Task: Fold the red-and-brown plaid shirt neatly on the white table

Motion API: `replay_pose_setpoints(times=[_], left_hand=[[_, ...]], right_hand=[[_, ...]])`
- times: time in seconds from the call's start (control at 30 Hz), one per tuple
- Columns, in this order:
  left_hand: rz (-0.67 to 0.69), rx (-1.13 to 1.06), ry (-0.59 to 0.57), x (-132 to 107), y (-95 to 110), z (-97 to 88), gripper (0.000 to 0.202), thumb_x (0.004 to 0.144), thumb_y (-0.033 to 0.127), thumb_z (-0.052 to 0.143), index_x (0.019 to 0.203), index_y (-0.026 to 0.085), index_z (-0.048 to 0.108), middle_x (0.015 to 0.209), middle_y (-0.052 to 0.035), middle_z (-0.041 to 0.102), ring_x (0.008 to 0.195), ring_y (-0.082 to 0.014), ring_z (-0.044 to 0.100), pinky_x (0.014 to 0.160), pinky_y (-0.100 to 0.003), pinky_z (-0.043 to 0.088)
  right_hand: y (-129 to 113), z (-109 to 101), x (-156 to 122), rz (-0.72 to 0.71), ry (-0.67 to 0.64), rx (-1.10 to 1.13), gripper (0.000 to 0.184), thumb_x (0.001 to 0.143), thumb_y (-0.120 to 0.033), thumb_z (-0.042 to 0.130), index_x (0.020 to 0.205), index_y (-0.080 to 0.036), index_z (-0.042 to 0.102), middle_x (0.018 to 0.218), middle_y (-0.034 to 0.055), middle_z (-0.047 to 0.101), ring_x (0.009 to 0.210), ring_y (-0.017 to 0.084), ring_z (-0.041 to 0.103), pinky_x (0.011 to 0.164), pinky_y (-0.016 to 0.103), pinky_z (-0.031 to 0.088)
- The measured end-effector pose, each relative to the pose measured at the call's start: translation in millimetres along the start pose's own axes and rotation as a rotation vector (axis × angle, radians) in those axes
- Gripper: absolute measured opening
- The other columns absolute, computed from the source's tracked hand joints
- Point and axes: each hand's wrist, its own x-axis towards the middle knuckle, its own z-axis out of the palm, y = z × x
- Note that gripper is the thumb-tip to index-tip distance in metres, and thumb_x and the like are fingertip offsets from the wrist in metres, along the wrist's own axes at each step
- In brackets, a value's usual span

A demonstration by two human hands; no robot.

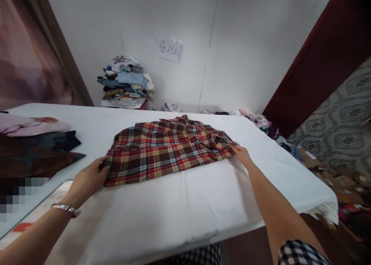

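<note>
A plaid shirt [162,149] in red, brown, yellow and pale blue lies across the white table, partly folded, its collar toward the far side. My left hand [92,176] grips the shirt's near left end, with the fingertips partly hidden by the cloth. At the opposite end, my right hand [241,155] pinches the shirt's near right corner. The shirt's near edge runs nearly straight between both hands.
The table [185,211] has a white cover. On its left lies a pile of clothes [37,141] beside a flat board [49,203]. A tall clothes stack [127,83] stands by the wall under a paper sign [170,50]. Cardboard packages [342,183] lie beyond the right edge.
</note>
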Motion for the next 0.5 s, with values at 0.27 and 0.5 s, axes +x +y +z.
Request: replay_pose_setpoints(times=[0.27,0.5], left_hand=[[-0.024,-0.038,-0.040,-18,-22,5.3,0.042,0.086,0.038,0.045,0.121,0.020,0.058,0.083,-0.0030,0.071,0.068,-0.0204,0.064,0.061,-0.025,0.046],[-0.031,-0.135,0.008,-30,-19,5.9,0.044,0.086,0.041,0.047,0.122,0.019,0.059,0.087,-0.0024,0.071,0.069,-0.0181,0.063,0.060,-0.025,0.048]], right_hand=[[39,-83,-39,0.173,-0.279,-0.173,0.043,0.067,-0.059,0.063,0.059,-0.017,0.064,0.054,-0.0010,0.058,0.056,0.015,0.049,0.054,0.028,0.034],[38,-83,-68,0.145,-0.319,-0.196,0.042,0.072,-0.056,0.061,0.087,-0.019,0.075,0.091,0.0064,0.075,0.087,0.027,0.065,0.077,0.034,0.046]])
